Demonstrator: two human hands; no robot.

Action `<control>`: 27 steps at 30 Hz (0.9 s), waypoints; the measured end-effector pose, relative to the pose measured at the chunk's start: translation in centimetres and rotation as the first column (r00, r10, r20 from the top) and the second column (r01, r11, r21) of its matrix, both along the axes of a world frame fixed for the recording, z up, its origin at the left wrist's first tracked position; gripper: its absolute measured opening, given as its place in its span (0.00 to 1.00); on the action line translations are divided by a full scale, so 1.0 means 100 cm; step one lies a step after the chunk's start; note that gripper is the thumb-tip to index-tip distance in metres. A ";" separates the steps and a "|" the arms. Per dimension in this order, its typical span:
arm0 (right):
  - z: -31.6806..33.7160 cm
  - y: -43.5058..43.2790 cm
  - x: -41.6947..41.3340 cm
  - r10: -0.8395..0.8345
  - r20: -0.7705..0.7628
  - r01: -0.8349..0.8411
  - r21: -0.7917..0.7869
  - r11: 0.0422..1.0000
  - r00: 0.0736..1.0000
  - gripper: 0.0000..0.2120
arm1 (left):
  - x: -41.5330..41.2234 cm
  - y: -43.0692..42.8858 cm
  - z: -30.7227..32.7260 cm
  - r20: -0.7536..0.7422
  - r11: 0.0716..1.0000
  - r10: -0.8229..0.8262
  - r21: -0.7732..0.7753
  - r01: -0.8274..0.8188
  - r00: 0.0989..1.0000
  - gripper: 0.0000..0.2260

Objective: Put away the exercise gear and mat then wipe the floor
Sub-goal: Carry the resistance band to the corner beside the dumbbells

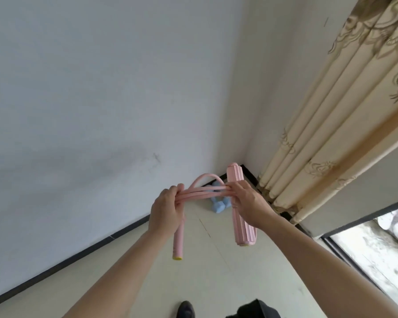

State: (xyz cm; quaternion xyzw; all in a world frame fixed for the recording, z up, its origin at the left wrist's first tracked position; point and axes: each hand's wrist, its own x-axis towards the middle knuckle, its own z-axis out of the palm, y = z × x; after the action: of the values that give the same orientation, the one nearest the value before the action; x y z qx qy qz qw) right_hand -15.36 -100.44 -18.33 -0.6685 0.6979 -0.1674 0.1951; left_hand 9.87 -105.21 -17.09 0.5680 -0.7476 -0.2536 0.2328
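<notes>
**Operator:** Head view, logged from my remote station, largest item first. I see a white wall (90,99) across the left and far side, meeting a second wall at a far corner. A cream patterned curtain (345,115) hangs on the right, its hem reaching the pale tiled floor (216,267). A dark skirting strip runs along the foot of the left wall.

**Inspector:** Position of the task items?

**Operator:** A rolled pink mat (240,210) is in the far corner, partly behind the right hand; I cannot tell whether it stands against the wall. Blue dumbbells (218,206) lie on the floor just beside the mat, to its left. The pink skipping rope (205,190) is off the floor, stretched in several strands between both hands, with one loop arching above them.

**Inspector:** Hand states?

**Operator:** The left hand (167,213) is clenched round the gathered strands and a pink handle (178,242), which hangs down with its yellow end cap lowest. The right hand (248,204) pinches the far end of the same strands, fingers curled. I cannot see a second handle.

**Inspector:** Anything near the camera?

**Operator:** A dark shoe (185,309) on the floor at the near edge.
</notes>
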 end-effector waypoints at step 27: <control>-0.485 -0.252 -0.104 0.186 0.040 -0.187 0.374 0.909 0.982 0.14 | -0.126 -0.202 -0.487 0.220 0.764 0.352 0.494 -0.414 0.910 0.08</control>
State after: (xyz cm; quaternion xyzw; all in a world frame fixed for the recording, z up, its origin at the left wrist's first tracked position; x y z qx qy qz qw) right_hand -25.81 -125.63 -66.86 -0.6820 0.6496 -0.0126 0.3357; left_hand -2.77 -125.43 -65.81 0.7639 -0.5281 -0.3642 0.0706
